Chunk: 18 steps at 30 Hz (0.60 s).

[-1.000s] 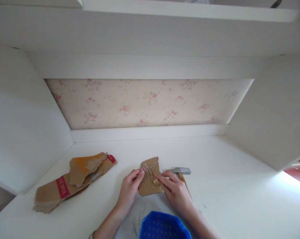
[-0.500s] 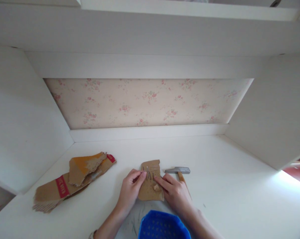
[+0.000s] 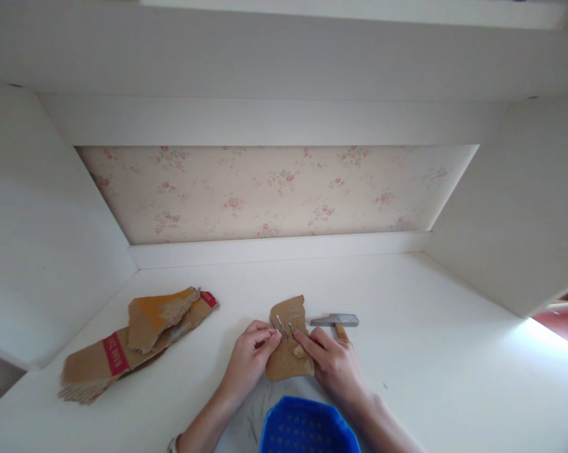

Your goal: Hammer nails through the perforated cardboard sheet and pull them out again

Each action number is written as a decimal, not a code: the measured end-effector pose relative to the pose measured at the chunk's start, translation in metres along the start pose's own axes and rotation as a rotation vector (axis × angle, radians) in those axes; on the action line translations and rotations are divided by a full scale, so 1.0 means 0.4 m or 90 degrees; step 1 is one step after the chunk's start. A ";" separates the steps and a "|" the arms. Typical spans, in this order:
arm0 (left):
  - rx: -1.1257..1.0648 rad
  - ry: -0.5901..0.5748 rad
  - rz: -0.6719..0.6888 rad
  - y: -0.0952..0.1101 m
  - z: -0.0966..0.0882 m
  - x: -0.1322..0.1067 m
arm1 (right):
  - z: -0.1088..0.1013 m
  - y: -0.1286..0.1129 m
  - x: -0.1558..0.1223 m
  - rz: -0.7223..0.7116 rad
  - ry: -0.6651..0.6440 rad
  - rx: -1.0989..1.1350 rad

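Note:
A small torn piece of cardboard (image 3: 290, 365) lies tilted on the white surface in front of me. Several thin nails (image 3: 282, 326) stand in it or lean on it. My left hand (image 3: 251, 352) is at the cardboard's left side, thumb and forefinger pinched on what looks like one of the nails. My right hand (image 3: 333, 358) grips the right edge, its forefinger on the front beside a nail and a torn flap (image 3: 300, 351). The right thumb is hidden. Just beyond that hand lies a hammer (image 3: 334, 319), its wooden handle partly covered.
A blue basket with holes (image 3: 307, 409) stands at the near edge between my forearms. On the left lie larger torn cardboard pieces (image 3: 90, 368) with red and orange print. White side panels and an overhead shelf (image 3: 284, 60) enclose the surface; flowered wallpaper (image 3: 284, 195) shows behind.
The cardboard has tilted and shifted slightly right, and its nails now lean more to the left. Both hands stay on it. The view has moved a little.

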State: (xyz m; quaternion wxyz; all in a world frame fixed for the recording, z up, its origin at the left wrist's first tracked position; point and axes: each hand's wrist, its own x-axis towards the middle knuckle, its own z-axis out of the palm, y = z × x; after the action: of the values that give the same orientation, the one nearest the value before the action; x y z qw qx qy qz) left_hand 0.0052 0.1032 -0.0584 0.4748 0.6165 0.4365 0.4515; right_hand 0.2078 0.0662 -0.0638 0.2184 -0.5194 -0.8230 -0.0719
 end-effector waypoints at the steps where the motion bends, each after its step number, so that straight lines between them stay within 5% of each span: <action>1: 0.003 -0.005 0.001 -0.002 0.000 0.000 | 0.001 0.001 0.000 0.005 0.003 0.007; 18: -0.187 0.031 -0.102 0.014 0.007 -0.008 | 0.008 0.011 0.005 0.111 0.129 0.158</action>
State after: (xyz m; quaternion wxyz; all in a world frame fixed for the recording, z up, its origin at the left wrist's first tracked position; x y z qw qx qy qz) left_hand 0.0081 0.0987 -0.0537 0.5837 0.4925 0.4247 0.4861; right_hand 0.2101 0.0708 -0.0663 0.3681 -0.5478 -0.7513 -0.0027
